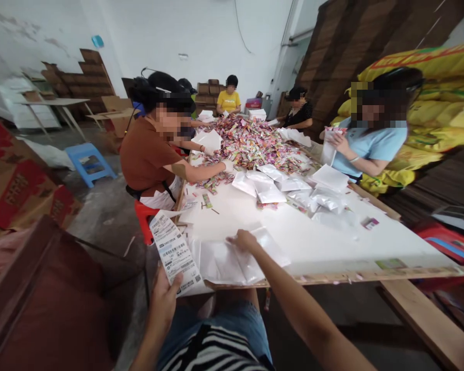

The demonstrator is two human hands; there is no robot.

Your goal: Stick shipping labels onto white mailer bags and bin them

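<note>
In my left hand [166, 293] is a strip of printed shipping labels [174, 250], its top end hanging out past the table's left corner. The fingers are closed around the strip's lower edge. My right hand [244, 241] rests over the white plastic bags [220, 260] lying flat at the table's near edge, its fingers bent together on the upper side of one bag. Farther up the table, several filled white bags [268, 190] lie in a loose group. Behind them spreads a big heap of small colourful packets [247, 139].
A person in a brown shirt [147, 149] reaches into the heap from the left. Another in light blue [375, 147] holds a bag at the right. More people sit at the far end. A blue stool [90, 162] stands left; a brown box-like object [58, 304] is close by.
</note>
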